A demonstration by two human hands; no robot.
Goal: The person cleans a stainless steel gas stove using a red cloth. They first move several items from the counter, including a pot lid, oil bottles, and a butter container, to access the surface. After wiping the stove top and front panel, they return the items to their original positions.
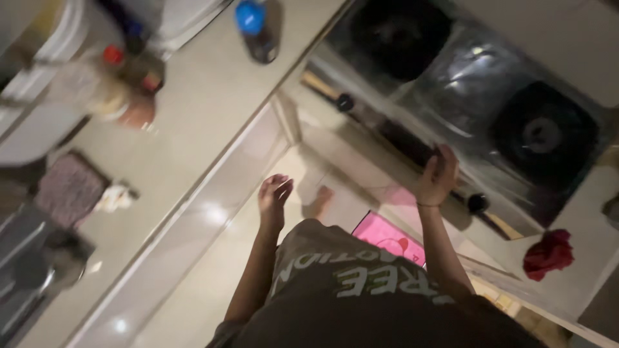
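Observation:
My left hand (274, 193) hangs in the air over the pale floor, fingers loosely spread and holding nothing. My right hand (438, 174) is raised in front of a two-burner gas stove (477, 84), its fingers apart at the stove's front edge. It is between the two black knobs (477, 203) and I cannot tell whether it touches the stove. My dark printed shirt (361, 283) fills the bottom of the view. One bare foot (320, 200) shows on the floor below.
A crumpled red cloth (548, 254) lies on the counter beside the stove. A pink mat (387, 238) lies on the floor. A second counter (213, 96) holds a blue-capped bottle (255, 26) and several jars (122, 90). The picture is blurred.

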